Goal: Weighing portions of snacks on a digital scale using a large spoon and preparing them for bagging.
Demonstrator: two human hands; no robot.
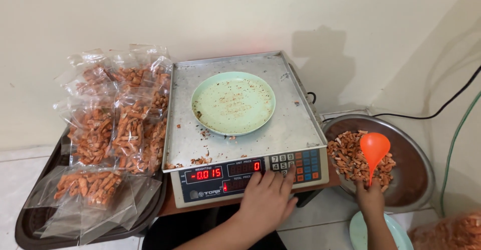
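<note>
On the scale's (240, 130) front panel, your left hand (268, 200) lies flat with fingers spread, fingertips touching the keypad (285, 162), holding nothing. Your right hand (370, 195) is closed round the handle of the orange scoop (375, 149), whose bowl stands upright over the snacks (350, 160) in the metal bowl (416, 180) just right of the scale, placed near so each scoop travels little. The green plate (233, 102) sits centred on the steel pan, bare but for crumbs, where a load would weigh evenly. Filled clear bags (115, 125) are stacked on the dark tray (35, 220) to the left, apart from the loose snacks. A second plate (396, 232) lies below the bowl.
</note>
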